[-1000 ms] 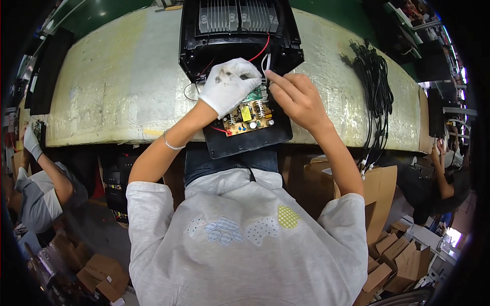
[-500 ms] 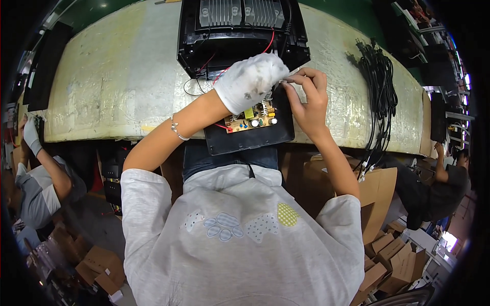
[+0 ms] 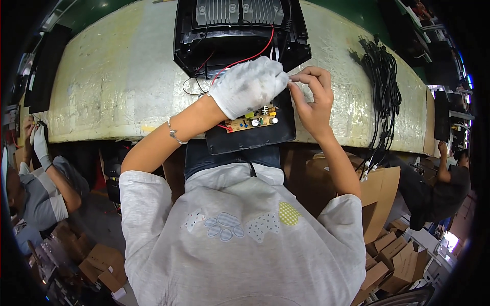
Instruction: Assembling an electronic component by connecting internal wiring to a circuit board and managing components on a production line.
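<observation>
My left hand [image 3: 249, 87], in a smudged white glove, is closed with its fingertips pressed together. Right beside those fingertips my bare right hand [image 3: 317, 102] makes a pinch; whatever sits between the two hands is too small to make out. Under them lies a black panel [image 3: 250, 146] at the bench's near edge, bearing a tan circuit board [image 3: 239, 125] with capacitors and a yellow part. The glove covers part of the board. Beyond the hands stands a black housing [image 3: 301, 50] with finned metal heat sinks [image 3: 217, 14]. A red wire [image 3: 258, 53] arches from it toward the glove.
The bench [image 3: 122, 76] has a pale, plastic-covered top. A bundle of black cables [image 3: 380, 81] hangs over its near edge on the right. Cardboard [image 3: 383, 188] stands below there. Co-workers are at the far left [image 3: 43, 188] and far right [image 3: 441, 191].
Both hands have shifted slightly, the right one a little to the right. More of the red wire shows above the glove. At far left, the co-worker's hands have come together higher up.
</observation>
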`<action>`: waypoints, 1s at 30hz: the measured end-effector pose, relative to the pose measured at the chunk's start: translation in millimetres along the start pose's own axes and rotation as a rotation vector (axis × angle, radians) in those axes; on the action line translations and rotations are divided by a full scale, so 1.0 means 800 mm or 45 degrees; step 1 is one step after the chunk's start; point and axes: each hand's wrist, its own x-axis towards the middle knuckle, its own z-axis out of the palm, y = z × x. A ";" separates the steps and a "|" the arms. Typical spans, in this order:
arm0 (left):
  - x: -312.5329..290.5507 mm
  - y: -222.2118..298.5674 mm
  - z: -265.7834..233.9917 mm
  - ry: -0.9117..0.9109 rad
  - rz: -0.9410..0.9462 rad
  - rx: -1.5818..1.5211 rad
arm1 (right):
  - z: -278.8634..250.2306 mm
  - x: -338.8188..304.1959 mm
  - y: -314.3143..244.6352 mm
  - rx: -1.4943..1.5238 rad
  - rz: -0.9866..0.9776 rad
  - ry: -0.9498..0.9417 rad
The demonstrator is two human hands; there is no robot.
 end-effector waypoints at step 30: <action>0.013 -0.012 0.000 -0.073 0.062 -0.129 | 0.003 0.015 -0.004 -0.085 -0.121 -0.059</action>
